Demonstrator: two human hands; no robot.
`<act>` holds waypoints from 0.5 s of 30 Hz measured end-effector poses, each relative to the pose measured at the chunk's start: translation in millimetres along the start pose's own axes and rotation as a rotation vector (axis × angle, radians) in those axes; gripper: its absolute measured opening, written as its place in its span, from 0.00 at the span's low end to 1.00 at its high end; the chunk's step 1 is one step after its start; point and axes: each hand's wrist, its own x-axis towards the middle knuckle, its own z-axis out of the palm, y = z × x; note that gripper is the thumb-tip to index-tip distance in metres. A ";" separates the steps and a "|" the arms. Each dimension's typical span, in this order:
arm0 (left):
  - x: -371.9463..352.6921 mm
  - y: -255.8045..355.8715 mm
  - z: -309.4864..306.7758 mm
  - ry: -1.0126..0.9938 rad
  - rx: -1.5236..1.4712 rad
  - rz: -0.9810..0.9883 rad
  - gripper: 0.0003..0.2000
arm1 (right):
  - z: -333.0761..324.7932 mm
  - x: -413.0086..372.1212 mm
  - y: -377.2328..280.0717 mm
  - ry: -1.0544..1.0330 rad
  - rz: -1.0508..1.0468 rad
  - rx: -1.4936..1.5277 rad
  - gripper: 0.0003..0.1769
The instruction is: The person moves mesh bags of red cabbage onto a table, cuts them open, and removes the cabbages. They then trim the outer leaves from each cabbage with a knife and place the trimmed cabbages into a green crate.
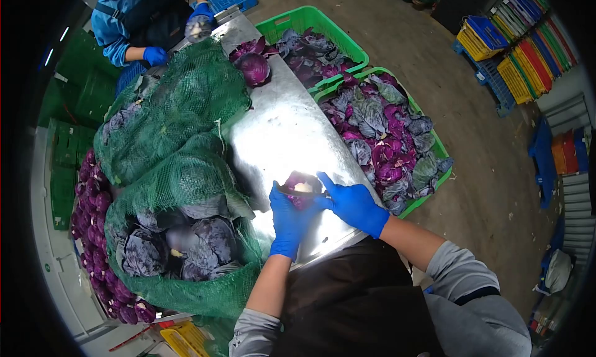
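Two hands over shiny metal desk [273,121] | left hand [288,223] gripping round purple cabbage [303,197], pale core up, apparently steadying it | right hand [359,209] against cabbage, grip unclear | green plastic crate [439,147] beside desk, within reach

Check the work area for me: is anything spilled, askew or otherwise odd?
Nothing alarming. Small pale scraps litter the floor beyond the crates, outside any container. The nearer green crate looks overfull: leaves are heaped right up to its rim, so some could fall out.
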 end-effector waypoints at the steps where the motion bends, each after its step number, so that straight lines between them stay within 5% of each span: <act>1: -0.9 7.2 -2.4 0.000 0.000 -0.001 0.26 | 4.6 0.6 2.0 -0.001 0.000 0.001 0.28; 3: -4.2 26.8 -8.8 -0.080 -1.339 -0.308 0.23 | 12.8 2.0 4.5 -0.050 -0.019 0.032 0.30; 7: 2.5 1.6 -3.7 -0.127 -1.497 -0.324 0.21 | -13.4 29.0 -17.2 -0.059 0.013 0.033 0.30; 9: -4.0 9.5 0.8 0.138 -0.132 -0.002 0.23 | -3.8 35.2 -8.9 -0.187 0.122 0.114 0.24; 10: -3.8 16.7 -0.8 0.137 -0.138 -0.004 0.23 | 6.0 36.2 2.8 -0.191 0.125 0.109 0.24; 12: -0.6 27.8 -7.0 -0.023 -0.243 -0.154 0.36 | 22.9 40.3 28.7 -0.019 -0.273 -0.061 0.23; 13: -9.5 18.3 -6.4 0.025 0.092 -0.066 0.38 | -28.5 47.8 1.1 -0.006 -0.228 0.234 0.22; 14: -15.9 -9.5 -0.2 0.033 0.090 -0.064 0.38 | -4.0 61.1 32.8 -0.097 0.250 0.653 0.19; 15: -17.5 -48.8 5.1 0.085 0.232 0.038 0.41 | -11.9 70.7 39.9 -0.180 0.273 0.509 0.18</act>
